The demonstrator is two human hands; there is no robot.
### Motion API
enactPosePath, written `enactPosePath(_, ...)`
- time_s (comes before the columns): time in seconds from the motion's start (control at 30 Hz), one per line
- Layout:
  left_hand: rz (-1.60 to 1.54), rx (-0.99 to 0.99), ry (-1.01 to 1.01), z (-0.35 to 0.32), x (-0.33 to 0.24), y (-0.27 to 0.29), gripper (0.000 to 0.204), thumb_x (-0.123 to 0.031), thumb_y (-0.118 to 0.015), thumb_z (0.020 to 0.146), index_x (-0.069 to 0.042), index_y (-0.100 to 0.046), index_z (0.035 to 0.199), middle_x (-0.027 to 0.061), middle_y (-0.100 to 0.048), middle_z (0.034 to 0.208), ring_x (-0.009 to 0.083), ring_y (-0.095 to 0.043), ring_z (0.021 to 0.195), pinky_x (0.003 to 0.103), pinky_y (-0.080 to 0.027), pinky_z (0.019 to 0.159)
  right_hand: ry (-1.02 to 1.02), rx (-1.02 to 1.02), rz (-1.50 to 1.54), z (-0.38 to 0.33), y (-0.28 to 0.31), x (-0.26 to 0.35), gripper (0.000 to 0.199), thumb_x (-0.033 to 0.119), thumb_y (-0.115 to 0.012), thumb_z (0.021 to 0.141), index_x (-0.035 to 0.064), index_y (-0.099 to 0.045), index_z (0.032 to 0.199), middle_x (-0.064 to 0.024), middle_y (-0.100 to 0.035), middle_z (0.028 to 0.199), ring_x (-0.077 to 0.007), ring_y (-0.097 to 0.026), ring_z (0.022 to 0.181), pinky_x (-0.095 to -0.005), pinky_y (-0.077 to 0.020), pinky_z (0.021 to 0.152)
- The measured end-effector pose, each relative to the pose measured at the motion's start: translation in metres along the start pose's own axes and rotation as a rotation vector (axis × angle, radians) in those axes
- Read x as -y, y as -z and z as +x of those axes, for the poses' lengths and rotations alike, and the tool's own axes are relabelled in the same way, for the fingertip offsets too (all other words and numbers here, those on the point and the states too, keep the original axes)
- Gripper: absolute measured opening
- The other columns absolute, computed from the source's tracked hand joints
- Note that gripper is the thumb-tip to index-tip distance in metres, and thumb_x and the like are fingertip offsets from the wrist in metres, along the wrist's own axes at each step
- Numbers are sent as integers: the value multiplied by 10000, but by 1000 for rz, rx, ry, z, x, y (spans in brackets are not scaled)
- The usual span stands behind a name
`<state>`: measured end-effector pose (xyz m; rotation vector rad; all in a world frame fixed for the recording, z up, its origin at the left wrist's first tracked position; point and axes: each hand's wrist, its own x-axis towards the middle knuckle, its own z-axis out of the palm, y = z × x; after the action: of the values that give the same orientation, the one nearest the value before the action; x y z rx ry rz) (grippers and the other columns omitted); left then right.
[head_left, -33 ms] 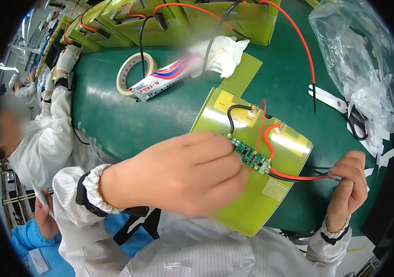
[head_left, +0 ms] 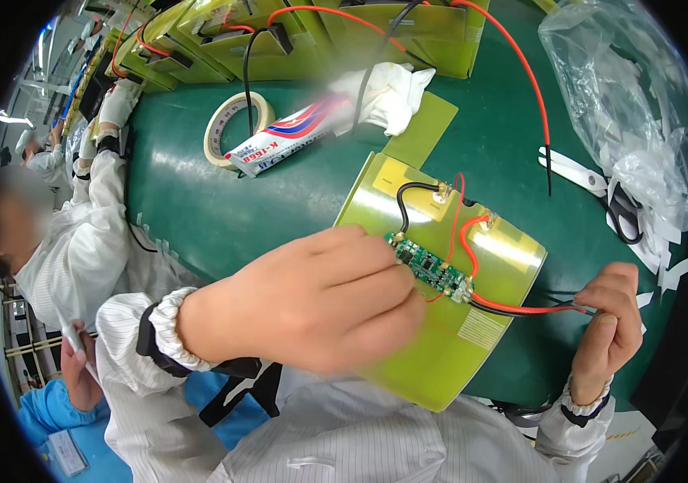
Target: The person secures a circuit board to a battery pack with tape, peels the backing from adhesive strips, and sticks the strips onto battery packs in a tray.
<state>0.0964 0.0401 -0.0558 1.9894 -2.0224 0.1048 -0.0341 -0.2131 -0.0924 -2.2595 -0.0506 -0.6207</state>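
A flat yellow-green battery pack (head_left: 420,378) lies tilted on the green table in front of me. On it sits a narrow green circuit board (head_left: 434,271), joined to the pack by a black lead (head_left: 405,205) and red leads (head_left: 468,241). My left hand (head_left: 311,302) is closed over the board's left end; its fingertips are hidden, so whatever it grips cannot be seen. Off the pack's right side, my right hand (head_left: 611,322) pinches the ends of the red and black wires (head_left: 533,310) that run from the board.
Beyond the pack lie a tape roll (head_left: 216,133), a white tube (head_left: 279,145) and a white cloth (head_left: 396,97). More yellow-green packs (head_left: 239,52) line the back. Scissors (head_left: 577,171) and a clear plastic bag (head_left: 626,105) are at right. A co-worker (head_left: 78,233) sits at left.
My left hand has shifted slightly left, uncovering more of the circuit board's left end. The right hand keeps its pinch on the wires.
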Motion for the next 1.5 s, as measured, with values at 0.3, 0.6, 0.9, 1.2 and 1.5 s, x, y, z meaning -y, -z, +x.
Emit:
enactPosePath(0.3, 98, -187, -56, -6, -1, -10, 151, -58, -554, 652, 0, -567, 791, 80, -554, 802, 180, -516, 670, 259, -411, 528, -12, -9, 38, -1, -1, -1, 382, 352, -441, 854, 13, -558, 723, -76, -529, 656, -223, -438, 664, -316, -353, 610)
enactPosePath(0.6, 78, 17, -89, 10, 1, -1, 119, -50, -548, 653, -10, -555, 765, 57, -547, 822, 173, -531, 710, 242, -459, 598, -8, -3, 21, -1, 0, -2, 402, 371, -431, 855, 15, -559, 717, -74, -528, 650, -223, -438, 664, -316, -353, 610)
enactPosePath(0.9, -67, -123, 179, -15, -3, 0, 208, -55, -606, 639, -8, -617, 841, 82, -580, 870, 199, -538, 726, 276, -436, 615, 21, 3, 42, -2, -1, -2, 397, 372, -424, 857, 17, -559, 740, -74, -529, 644, -225, -438, 659, -318, -352, 593)
enactPosePath(1.2, -333, -285, 302, -7, -4, -19, 182, -48, -652, 625, -38, -617, 803, 54, -543, 809, 213, -509, 715, 297, -411, 623, -34, -8, 67, -3, -5, -3, 394, 364, -412, 866, 20, -554, 737, -71, -526, 633, -218, -435, 665, -315, -348, 622)
enactPosePath(1.5, -350, -59, 193, 9, 8, -1, 193, -35, -612, 618, 8, -550, 796, 102, -488, 823, 250, -482, 711, 303, -409, 613, -20, 3, 89, -2, -5, -4, 413, 382, -410, 865, 16, -553, 738, -71, -524, 636, -215, -429, 679, -315, -346, 621)
